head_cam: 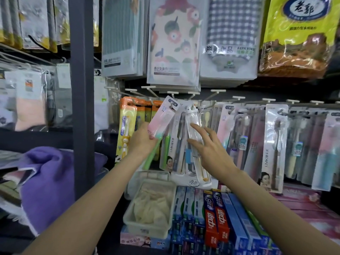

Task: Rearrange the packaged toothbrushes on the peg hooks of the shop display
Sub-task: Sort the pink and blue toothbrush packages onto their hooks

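Packaged toothbrushes hang in a row on white peg hooks (218,91) across the middle of the display. My left hand (142,141) grips the lower part of a pink-and-white toothbrush pack (161,119), which tilts to the right with its top at a hook. My right hand (207,146) is spread, its fingers touching a clear toothbrush pack (193,118) that hangs just right of the pink one. An orange-and-yellow children's toothbrush pack (126,126) hangs at the far left of the row. More packs (275,144) fill the hooks to the right.
Bagged towels (173,43) hang on the row above. Below the brushes stand toothpaste boxes (217,219) and a clear plastic tub (149,205) with a cloth inside. A dark upright post (82,89) divides the shelving; purple cloth (47,181) lies at the left.
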Action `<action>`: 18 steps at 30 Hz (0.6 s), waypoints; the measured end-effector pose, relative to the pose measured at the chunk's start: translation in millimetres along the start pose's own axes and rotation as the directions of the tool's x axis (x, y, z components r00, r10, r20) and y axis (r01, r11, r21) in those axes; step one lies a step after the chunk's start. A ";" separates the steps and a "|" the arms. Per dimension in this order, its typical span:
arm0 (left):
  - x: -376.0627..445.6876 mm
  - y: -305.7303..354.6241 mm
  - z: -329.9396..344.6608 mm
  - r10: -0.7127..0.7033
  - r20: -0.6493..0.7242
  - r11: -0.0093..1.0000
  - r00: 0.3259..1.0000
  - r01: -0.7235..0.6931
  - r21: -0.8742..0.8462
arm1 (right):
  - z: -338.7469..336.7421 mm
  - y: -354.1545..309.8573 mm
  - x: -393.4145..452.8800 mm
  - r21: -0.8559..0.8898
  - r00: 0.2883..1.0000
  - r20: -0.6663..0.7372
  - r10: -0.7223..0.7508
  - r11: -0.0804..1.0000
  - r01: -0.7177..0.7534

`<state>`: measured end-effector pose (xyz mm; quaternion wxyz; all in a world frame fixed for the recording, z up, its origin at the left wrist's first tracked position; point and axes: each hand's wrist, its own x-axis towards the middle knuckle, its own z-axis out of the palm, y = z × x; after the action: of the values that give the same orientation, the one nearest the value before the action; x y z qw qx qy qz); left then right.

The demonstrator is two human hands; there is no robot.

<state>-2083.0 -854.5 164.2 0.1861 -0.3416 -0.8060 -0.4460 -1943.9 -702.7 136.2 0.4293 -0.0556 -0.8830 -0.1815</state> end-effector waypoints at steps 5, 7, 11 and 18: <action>-22.4 -17.1 10.3 0.000 0.151 0.923 0.989 0.058 -0.381 | 2.5 -5.2 -5.0 0.022 1.000 0.013 0.019 1.000 -0.020; -30.8 -27.8 13.2 -0.013 0.162 0.894 0.987 0.084 -0.440 | 3.2 -8.4 -5.9 0.025 1.000 -0.010 0.021 0.999 -0.021; -39.1 -39.9 9.4 -0.037 0.126 0.889 0.991 0.090 -0.449 | 4.6 -15.4 -5.9 0.040 0.996 -0.052 0.068 0.997 -0.066; -44.9 -49.3 -0.2 -0.073 0.053 0.917 0.996 0.088 -0.389 | 5.1 -22.4 -8.2 0.048 0.993 -0.068 0.098 0.994 -0.095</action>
<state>-2087.0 -890.2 108.0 0.0806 -0.3467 -0.7177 -0.5985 -1948.2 -721.1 120.8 0.4694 -0.0822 -0.8675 -0.1426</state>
